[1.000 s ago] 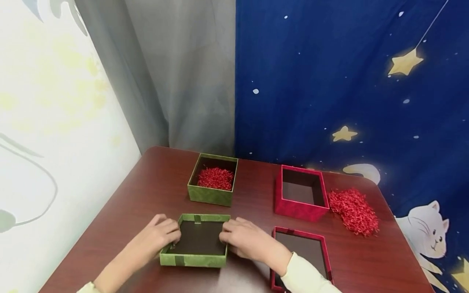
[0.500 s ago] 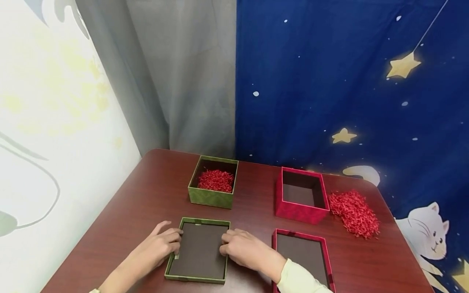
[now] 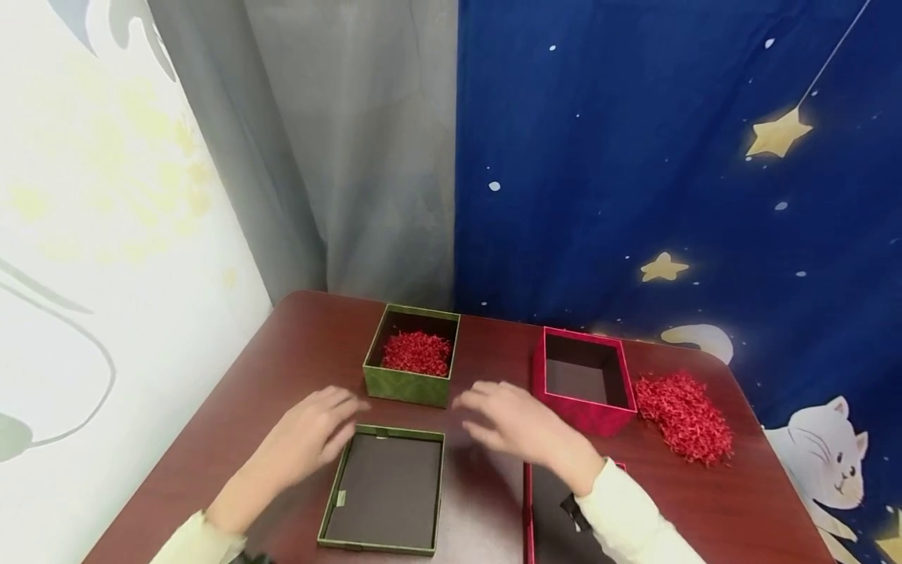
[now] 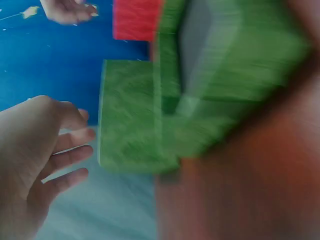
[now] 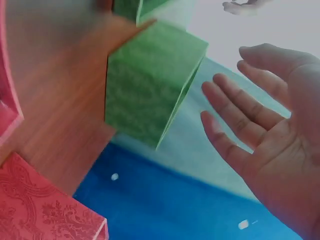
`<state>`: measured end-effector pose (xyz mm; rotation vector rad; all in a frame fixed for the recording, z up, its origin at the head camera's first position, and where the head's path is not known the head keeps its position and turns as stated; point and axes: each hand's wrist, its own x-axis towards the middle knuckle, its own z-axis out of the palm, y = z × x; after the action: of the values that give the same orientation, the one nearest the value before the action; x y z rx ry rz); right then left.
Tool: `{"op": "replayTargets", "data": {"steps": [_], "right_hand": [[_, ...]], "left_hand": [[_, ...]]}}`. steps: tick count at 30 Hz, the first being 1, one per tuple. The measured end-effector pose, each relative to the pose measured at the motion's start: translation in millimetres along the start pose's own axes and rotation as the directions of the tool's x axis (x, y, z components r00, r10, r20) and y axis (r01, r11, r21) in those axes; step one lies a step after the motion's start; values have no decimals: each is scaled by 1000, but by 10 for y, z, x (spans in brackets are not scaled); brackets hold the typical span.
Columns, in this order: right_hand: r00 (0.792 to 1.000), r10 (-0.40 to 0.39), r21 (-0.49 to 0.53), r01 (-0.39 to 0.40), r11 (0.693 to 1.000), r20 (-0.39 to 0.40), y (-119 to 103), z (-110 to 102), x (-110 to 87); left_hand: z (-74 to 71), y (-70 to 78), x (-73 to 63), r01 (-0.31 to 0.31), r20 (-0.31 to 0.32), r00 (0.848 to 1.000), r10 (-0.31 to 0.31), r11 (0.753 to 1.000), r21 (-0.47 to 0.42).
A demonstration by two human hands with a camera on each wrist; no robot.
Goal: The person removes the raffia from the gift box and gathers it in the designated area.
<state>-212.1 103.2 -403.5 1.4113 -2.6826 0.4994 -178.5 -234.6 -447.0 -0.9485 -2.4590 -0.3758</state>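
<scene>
A green box lid (image 3: 386, 489) with a dark inside lies upturned on the table. Behind it stands a green box (image 3: 407, 386), open at the top, with red shredded paper (image 3: 417, 352) inside. My left hand (image 3: 310, 431) hovers at the lid's far left corner, its fingers relaxed and holding nothing. Between the green box and a red box (image 3: 585, 411) is my right hand (image 3: 517, 423), raised and bare of any object. In the right wrist view its fingers (image 5: 235, 117) spread towards the green box.
A red lid (image 3: 528, 509) lies at the front right, partly hidden by my right forearm. To the right of the red box is a loose heap of red shredded paper (image 3: 687, 419). Grey and blue curtains (image 3: 535, 196) hang behind the table (image 3: 296, 345).
The green lid has gone from tilted, gripped at both sides, to lying flat. Both hands have let go of it and moved up and forward towards the green box.
</scene>
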Motion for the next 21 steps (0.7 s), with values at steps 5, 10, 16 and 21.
{"op": "replayTargets", "data": {"steps": [5,10,16,21], "right_hand": [[982,184,233,-186,954,33,337,105,360],[933,338,286,-359,889,122,585,320,649],[884,437,309,-467,829,164,723,466,759],[857,454,353,-514,782,242,814,496,706]], "left_hand": [[187,-36,648,203,142,971,-192,977,-69],[510,-194,1172,366,380,873,-305,926,-96],[854,-383,1392,542,461,761,-456,838,-65],[1036,-397,1475,609,539,672,-508,793,-12]]}}
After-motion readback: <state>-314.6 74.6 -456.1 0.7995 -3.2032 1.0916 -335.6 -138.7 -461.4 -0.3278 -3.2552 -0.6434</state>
